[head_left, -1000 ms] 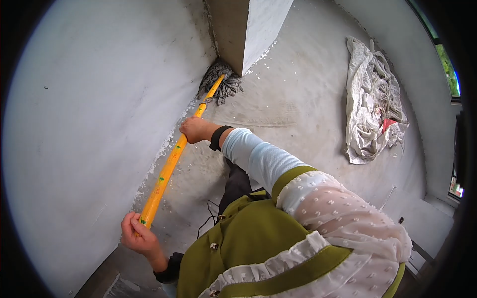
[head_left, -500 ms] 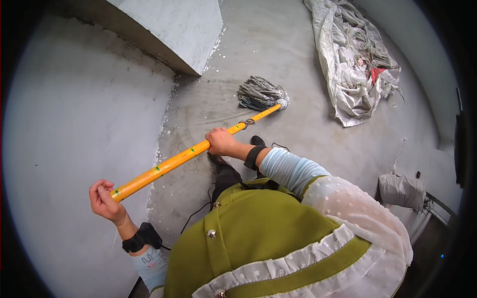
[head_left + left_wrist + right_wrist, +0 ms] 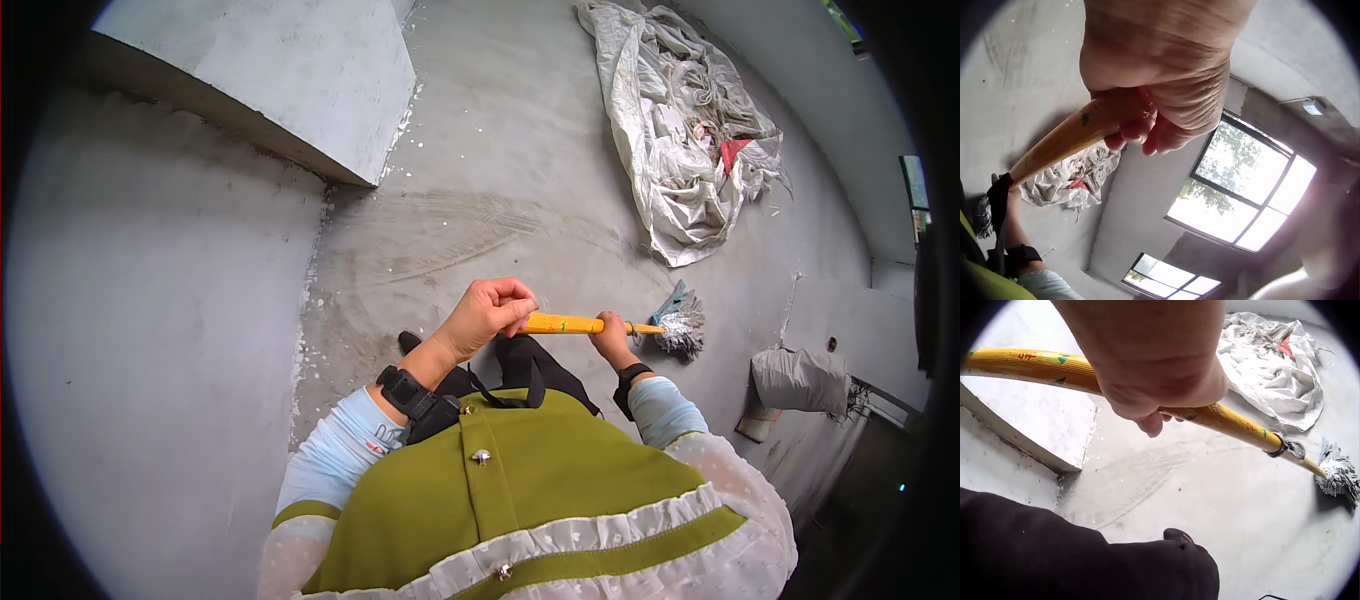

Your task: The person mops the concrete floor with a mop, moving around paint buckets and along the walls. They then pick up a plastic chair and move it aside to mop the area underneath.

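A mop with a yellow handle and a grey string head crosses in front of my body, its head off to the right. My left hand grips the top end of the handle, fingers curled round it in the left wrist view. Farther down the shaft, my right hand wraps round the handle; in the right wrist view a dark tie shows between that hand and the mop head.
Crumpled white sheeting with a red scrap lies on the floor ahead. A wall and a pillar stand on the left. At right is a grey-white sack. Streaks mark the grey floor.
The mop head has swung from the pillar's corner across the floor to my right. Both hands have moved right, still holding the handle, and the view has turned.
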A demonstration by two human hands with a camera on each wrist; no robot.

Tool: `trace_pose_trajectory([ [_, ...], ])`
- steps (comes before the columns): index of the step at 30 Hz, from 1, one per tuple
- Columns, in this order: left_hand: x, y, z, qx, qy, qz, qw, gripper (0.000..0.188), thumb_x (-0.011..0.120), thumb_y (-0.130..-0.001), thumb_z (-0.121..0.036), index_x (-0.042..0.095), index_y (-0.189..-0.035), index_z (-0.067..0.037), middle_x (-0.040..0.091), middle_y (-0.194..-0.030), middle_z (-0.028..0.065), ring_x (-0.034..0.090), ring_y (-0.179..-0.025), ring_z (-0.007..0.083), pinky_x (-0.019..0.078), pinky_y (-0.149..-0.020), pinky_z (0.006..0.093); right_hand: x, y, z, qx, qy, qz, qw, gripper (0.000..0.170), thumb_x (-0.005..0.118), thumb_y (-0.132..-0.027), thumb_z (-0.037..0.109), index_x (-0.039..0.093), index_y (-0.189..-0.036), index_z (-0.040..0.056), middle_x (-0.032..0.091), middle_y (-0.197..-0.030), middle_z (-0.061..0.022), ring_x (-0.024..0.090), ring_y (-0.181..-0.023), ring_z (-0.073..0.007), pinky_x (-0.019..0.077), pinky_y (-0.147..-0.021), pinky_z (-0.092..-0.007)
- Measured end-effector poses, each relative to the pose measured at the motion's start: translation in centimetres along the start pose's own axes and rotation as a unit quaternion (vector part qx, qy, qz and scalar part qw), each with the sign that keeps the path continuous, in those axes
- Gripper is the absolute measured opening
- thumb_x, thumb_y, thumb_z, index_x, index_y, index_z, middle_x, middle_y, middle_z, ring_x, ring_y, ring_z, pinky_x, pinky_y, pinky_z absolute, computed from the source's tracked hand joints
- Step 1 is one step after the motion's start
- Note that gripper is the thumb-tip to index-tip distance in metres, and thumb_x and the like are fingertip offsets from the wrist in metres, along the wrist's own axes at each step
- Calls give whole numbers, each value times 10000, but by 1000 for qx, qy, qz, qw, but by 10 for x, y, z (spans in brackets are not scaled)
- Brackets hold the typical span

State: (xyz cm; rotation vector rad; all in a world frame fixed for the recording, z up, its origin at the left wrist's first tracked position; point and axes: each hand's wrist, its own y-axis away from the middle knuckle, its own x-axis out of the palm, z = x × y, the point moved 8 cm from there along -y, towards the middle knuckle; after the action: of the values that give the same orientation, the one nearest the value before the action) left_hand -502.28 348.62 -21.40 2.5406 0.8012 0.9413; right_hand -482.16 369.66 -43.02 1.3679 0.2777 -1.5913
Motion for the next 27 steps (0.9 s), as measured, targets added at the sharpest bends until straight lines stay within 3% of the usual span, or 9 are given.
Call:
trace_pose_trajectory([
  [2, -5, 5, -23, 46, -41, -17, 998, 107, 518, -808, -87, 566, -776, 3, 525, -615, 26, 438, -484, 42, 340, -455, 172, -7, -14, 26, -14, -3, -27, 1000, 139, 630, -637, 139, 582, -745, 67, 558, -811, -107, 504, -841, -310, 407, -739, -415],
  [4, -28, 17, -57, 92, -37, -64, 993, 110, 508, -815, -79, 566, -766, 1, 489, -551, 15, 443, -489, 59, 351, -487, 188, -17, -27, 70, -46, -16, -61, 997, 126, 625, -633, 121, 579, -740, 71, 554, -803, -101, 498, -835, -306, 396, -729, -416],
  [10, -117, 160, -171, 275, -47, -267, 922, 135, 474, -847, -121, 547, -765, -42, 383, -429, -12, 446, -460, 116, 389, -652, 277, -15, -55, 300, -254, -109, 10, 961, 136, 551, -591, 75, 586, -723, 71, 562, -775, -82, 499, -851, -284, 349, -775, -387],
  [13, -141, 276, -173, 301, -51, -398, 865, 187, 432, -877, -191, 489, -738, -79, 365, -416, -9, 419, -463, 107, 361, -667, 291, 13, -26, 413, -360, -88, 96, 924, 145, 551, -609, 97, 605, -744, 90, 570, -784, -76, 501, -872, -271, 337, -796, -382],
  [16, -136, 375, -125, 319, 36, -531, 784, 207, 398, -881, -188, 476, -724, -79, 342, -411, 3, 406, -477, 121, 343, -678, 298, 49, 19, 490, -448, -38, 161, 879, 139, 577, -640, 121, 616, -772, 99, 579, -809, -78, 510, -883, -258, 350, -811, -369],
  [21, -103, 426, -87, 351, 63, -642, 679, 193, 381, -881, -163, 456, -731, -68, 336, -417, 9, 394, -481, 112, 351, -698, 309, 82, 51, 562, -532, -55, 184, 825, 146, 594, -652, 121, 613, -794, 91, 582, -839, -77, 516, -897, -253, 376, -810, -361],
  [24, -100, 414, -104, 353, -87, -654, 664, 173, 391, -876, -142, 447, -737, -56, 331, -418, 4, 386, -472, 104, 357, -694, 309, 90, 43, 586, -563, -59, 196, 801, 139, 604, -674, 114, 581, -809, 89, 569, -857, -52, 506, -905, -258, 393, -799, -387],
  [25, -105, 413, -107, 371, -65, -673, 637, 159, 402, -872, -121, 442, -735, -51, 318, -409, -7, 366, -440, 95, 362, -670, 303, 91, 38, 585, -553, -53, 207, 805, 138, 601, -673, 113, 582, -807, 89, 571, -857, -52, 506, -906, -257, 387, -808, -385],
  [27, -106, 404, -111, 363, -58, -670, 645, 159, 403, -873, -120, 443, -735, -52, 318, -404, -8, 358, -423, 91, 365, -644, 291, 89, 33, 570, -538, -45, 216, 814, 136, 599, -672, 112, 582, -806, 90, 572, -856, -52, 505, -908, -255, 382, -817, -383],
])
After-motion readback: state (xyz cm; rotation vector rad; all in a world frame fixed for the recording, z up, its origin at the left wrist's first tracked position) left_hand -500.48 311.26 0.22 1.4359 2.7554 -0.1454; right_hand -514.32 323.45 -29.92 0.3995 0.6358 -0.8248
